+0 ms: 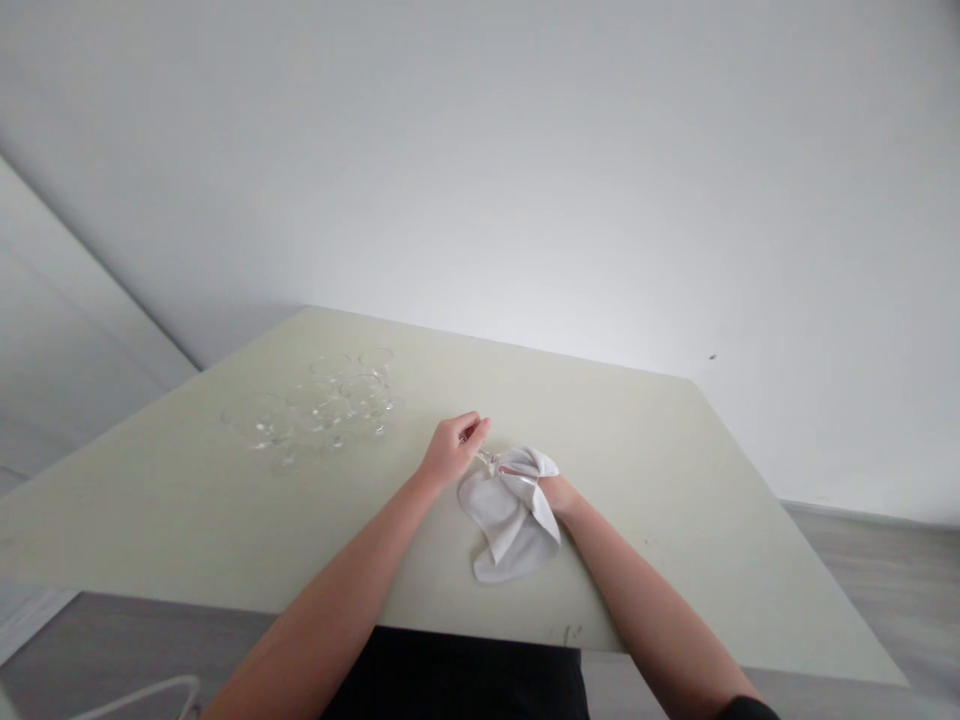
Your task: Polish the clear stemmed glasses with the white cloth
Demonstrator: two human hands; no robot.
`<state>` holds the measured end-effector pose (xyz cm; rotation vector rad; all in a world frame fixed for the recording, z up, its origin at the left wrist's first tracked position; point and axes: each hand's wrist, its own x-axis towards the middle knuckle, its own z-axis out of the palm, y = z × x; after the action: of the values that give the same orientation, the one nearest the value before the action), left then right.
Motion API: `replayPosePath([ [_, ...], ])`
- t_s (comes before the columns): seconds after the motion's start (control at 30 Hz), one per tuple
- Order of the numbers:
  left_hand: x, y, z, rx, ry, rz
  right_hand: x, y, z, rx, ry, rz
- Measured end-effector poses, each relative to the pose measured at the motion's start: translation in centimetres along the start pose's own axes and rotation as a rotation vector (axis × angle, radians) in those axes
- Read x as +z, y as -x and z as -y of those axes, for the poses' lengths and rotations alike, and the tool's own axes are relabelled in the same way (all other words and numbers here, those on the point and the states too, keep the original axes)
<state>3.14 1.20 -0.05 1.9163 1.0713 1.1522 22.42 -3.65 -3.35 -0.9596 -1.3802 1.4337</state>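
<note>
My left hand [452,448] is closed in a pinch on the foot and stem of a clear wine glass [487,458] held on its side over the pale table [187,500]. My right hand [556,492] is mostly hidden under a white cloth [510,515], which it grips around the bowl of the same glass. The cloth's loose end hangs down onto the table top.
Several clear wine glasses [322,408] stand grouped at the table's far left. A white wall rises behind the table. Grey floor shows at right, and a thin white cable [142,695] lies at bottom left.
</note>
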Motion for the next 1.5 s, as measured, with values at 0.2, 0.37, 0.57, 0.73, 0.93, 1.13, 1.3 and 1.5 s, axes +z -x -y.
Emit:
replayPosePath([
  [0.2,0.1,0.0,-0.1,0.008,0.004,0.003,0.5,0.7,0.4,0.105,0.066,0.007],
  [0.37,0.2,0.0,0.0,0.022,0.006,0.003,-0.1,1.1,0.3,0.104,-0.054,-0.034],
  [0.57,0.1,0.0,0.0,0.002,0.016,-0.005,-0.7,0.6,0.7,-0.025,0.029,0.196],
  [0.73,0.1,-0.1,0.0,-0.014,0.0,0.006,-0.7,0.6,0.3,-0.012,-0.023,0.227],
  [0.93,-0.2,-0.1,0.0,0.082,-0.092,-0.008,-0.7,-0.1,-1.5,-0.033,0.065,-0.031],
  [1.13,-0.8,0.4,0.1,0.565,-0.382,-0.128,-1.3,-0.6,-2.4,-0.052,0.08,-0.128],
  [1.3,-1.6,0.0,0.0,0.727,-0.666,-0.117,-1.8,-0.6,-1.6,-0.195,0.376,-0.167],
  [1.5,-1.3,0.0,-1.0,0.693,-0.77,0.253,-1.7,0.2,-0.1,-0.293,0.659,-0.219],
])
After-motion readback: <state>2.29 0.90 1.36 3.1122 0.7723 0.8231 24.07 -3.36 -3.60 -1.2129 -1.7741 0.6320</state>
